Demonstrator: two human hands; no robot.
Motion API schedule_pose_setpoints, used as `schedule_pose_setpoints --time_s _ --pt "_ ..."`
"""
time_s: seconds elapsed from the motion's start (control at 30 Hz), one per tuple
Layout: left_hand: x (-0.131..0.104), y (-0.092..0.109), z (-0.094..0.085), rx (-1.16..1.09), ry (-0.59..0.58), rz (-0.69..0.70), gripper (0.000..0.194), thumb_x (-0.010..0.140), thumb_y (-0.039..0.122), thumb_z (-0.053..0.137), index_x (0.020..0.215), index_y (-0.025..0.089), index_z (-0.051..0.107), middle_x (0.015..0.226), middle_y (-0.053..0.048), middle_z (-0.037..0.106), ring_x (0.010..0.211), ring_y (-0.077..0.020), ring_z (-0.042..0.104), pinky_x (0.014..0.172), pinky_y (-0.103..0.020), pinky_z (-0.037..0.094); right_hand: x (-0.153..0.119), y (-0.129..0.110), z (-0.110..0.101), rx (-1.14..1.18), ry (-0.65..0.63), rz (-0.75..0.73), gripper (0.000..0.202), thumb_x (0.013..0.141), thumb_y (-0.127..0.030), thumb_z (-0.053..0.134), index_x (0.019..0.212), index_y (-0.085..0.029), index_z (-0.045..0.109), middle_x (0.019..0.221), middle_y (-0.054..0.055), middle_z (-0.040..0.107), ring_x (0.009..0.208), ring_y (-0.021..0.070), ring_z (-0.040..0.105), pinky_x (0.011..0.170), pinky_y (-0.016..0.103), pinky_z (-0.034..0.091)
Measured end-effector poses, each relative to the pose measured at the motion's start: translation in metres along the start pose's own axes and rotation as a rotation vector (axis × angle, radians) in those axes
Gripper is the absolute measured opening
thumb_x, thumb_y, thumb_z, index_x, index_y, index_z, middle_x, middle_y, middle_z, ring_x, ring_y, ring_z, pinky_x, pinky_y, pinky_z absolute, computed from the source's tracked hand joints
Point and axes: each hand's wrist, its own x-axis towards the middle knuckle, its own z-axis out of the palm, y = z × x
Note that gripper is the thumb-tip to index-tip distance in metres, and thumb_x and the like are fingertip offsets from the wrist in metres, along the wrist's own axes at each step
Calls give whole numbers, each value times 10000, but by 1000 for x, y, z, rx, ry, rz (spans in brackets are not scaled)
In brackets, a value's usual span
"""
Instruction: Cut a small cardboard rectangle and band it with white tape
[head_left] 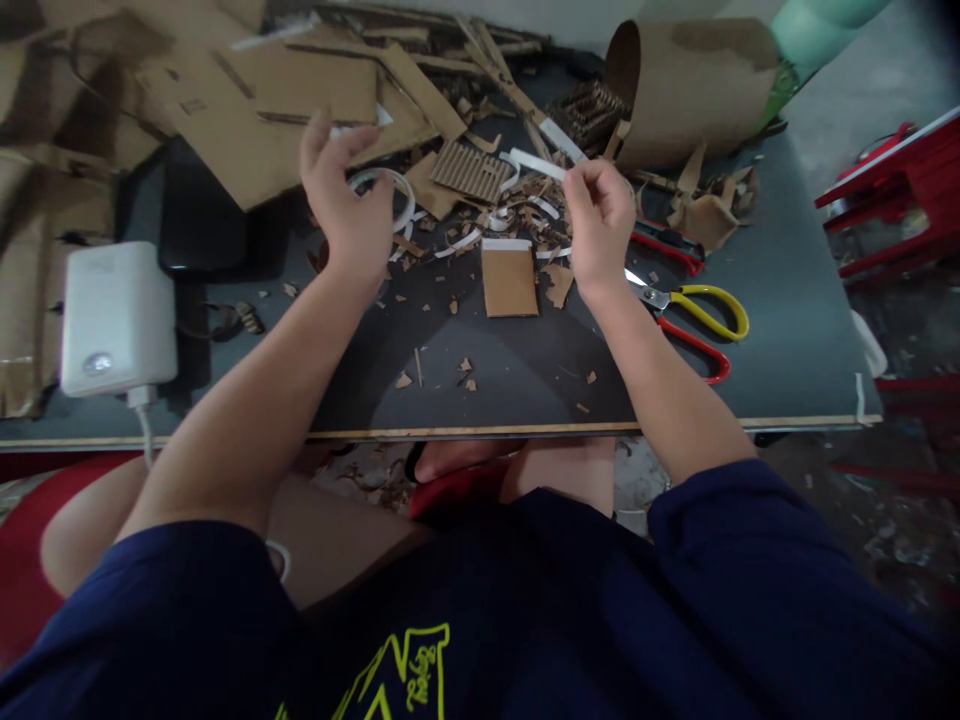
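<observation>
My right hand point(600, 220) pinches a short strip of white tape point(538, 163) between thumb and fingertips, its free end pointing left above the scraps. Fingers spread apart, my left hand point(349, 205) is at a roll of white tape point(406, 205); the hand partly hides the roll, and any contact is unclear. Between my hands, a small brown cardboard rectangle point(510, 282) lies flat on the table, with a white band along its far edge. Beside my right forearm lie scissors point(705, 312) with one yellow and one red handle, their blades partly hidden by the arm.
Cardboard sheets point(315, 85) are piled at the back left. A ribbed cardboard piece point(471, 172) lies among curled scraps. A cardboard tube point(697, 85) lies at the back right, near a red-handled tool point(671, 248). A white cabled device point(118, 318) stands left.
</observation>
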Motion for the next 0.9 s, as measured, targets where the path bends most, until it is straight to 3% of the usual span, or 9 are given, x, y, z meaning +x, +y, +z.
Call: schedule_pose_setpoints --time_s 0.1,0.17,0.3,0.4,0.53,0.7,0.9 --pt "-8 3 2 -57 -30 132 309 818 -9 629 1015 215 708 1398 13 559 1366 -144 444 1237 -325 320 -5 -6 6 154 111 70 653 770 -949 319 767 -303 416 635 -24 373 600 142 401 621 381 468" --pt "-12 7 2 -51 -65 244 258 816 64 639 984 247 705 1340 16 586 1322 -172 467 1213 -377 331 -9 -11 8 148 100 50 676 766 -954 288 755 -297 443 628 -25 396 577 138 418 605 380 498" --pt "-19 14 -3 -31 -218 426 166 813 329 699 978 305 700 1328 4 589 1326 -257 419 1203 -514 254 -12 -16 3 -16 67 -56 631 851 -873 300 772 -283 509 778 28 573 765 203 584 796 458 575" --pt "-23 18 -6 -90 -401 505 270 756 446 748 997 330 705 1384 15 569 1382 -310 356 1216 -580 164 -9 -13 -1 -75 49 -100 615 861 -848 345 730 -272 515 901 58 618 930 244 614 899 497 566" --pt "-25 18 -4 -29 -493 603 271 727 359 726 998 356 735 1400 30 581 1383 -318 366 1195 -587 197 -15 -5 1 -128 28 -109 597 884 -817 357 737 -270 549 1001 74 636 1052 271 612 1012 541 514" --pt "-24 17 0 -58 -523 496 241 684 242 673 882 365 734 1365 52 603 1403 -320 343 1205 -603 159 -32 -6 3 -124 68 -148 533 930 -736 376 759 -271 573 1072 88 643 1104 270 611 1046 531 496" --pt "-23 14 3 -69 -499 494 265 640 218 690 849 373 740 1257 42 661 1353 -331 384 1186 -594 225 -26 -2 4 -126 -11 -116 525 921 -739 388 767 -280 592 1077 94 645 1121 283 602 1055 541 492"
